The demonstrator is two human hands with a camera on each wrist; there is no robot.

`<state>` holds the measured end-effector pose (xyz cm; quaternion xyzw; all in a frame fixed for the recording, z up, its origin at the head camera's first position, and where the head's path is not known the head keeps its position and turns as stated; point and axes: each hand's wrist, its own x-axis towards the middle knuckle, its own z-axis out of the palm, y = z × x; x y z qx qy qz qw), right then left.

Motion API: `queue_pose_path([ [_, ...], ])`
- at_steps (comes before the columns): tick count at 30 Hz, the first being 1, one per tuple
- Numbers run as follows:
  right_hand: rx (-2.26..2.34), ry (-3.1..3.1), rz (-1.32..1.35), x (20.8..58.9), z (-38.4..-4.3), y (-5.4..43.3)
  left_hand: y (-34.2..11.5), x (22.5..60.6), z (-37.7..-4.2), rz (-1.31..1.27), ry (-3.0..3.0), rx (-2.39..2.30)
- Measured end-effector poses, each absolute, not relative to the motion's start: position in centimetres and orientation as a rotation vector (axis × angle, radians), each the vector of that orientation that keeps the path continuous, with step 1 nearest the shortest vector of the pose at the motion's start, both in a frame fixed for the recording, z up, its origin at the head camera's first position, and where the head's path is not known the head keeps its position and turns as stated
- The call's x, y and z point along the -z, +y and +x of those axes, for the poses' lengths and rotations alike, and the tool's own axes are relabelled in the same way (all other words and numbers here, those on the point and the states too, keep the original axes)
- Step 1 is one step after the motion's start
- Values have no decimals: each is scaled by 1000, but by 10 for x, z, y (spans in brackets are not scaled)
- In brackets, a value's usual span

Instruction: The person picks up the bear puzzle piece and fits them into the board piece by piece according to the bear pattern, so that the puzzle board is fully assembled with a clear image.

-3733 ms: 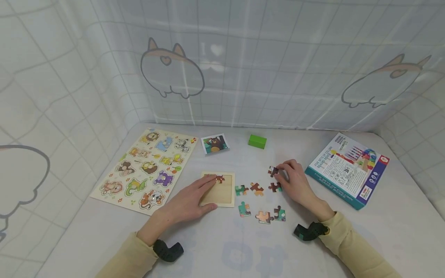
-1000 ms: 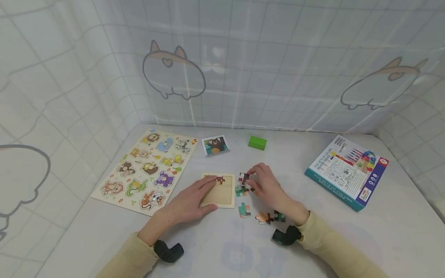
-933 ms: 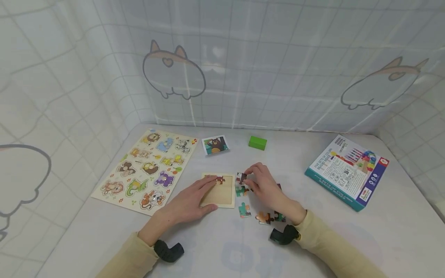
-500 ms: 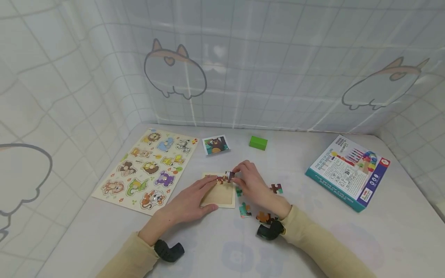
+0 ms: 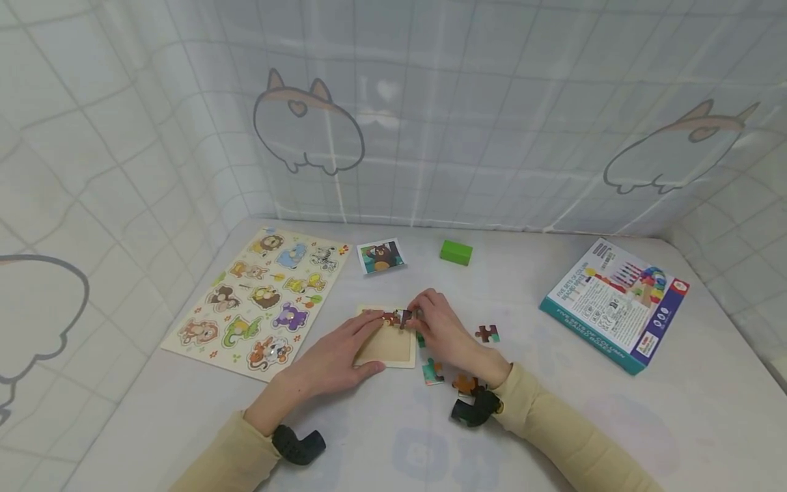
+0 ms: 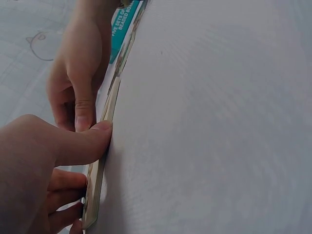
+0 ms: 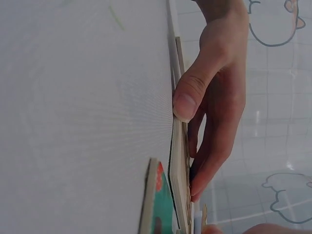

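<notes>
My right hand [image 5: 444,333] pinches a dark brown-and-white jigsaw piece [image 5: 402,317] at the top right corner of a small square wooden tray [image 5: 393,348]. Beside it in the tray lies a brown piece [image 5: 389,318]. My left hand [image 5: 328,355] rests over the tray's left side, fingers fairly straight and index fingertip by the brown piece, thumb along the near edge. In the left wrist view that thumb [image 6: 90,141] touches the tray's edge. Several loose pieces lie to the right, such as a green one [image 5: 432,372] and a brown one [image 5: 487,333]; my right hand partly hides others.
An animal puzzle board [image 5: 258,301] lies on the left. Behind the tray are a bear picture card [image 5: 381,257] and a green block [image 5: 456,253]. A bead set box [image 5: 615,301] stands at the right, and a patterned curtain [image 5: 467,116] hangs behind the table.
My right hand has picked up the dark brown-and-white piece from the table at the right and carried it left to the tray's top right corner. The left hand has stayed put.
</notes>
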<state>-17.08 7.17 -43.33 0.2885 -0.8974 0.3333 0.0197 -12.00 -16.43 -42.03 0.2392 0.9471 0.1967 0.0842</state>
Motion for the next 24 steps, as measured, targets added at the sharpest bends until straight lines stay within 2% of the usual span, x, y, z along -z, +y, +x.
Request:
queue_pose_path([
  [24,-967,-2757,966,438,-172,72,-160,423,-118,747,2862,-488],
])
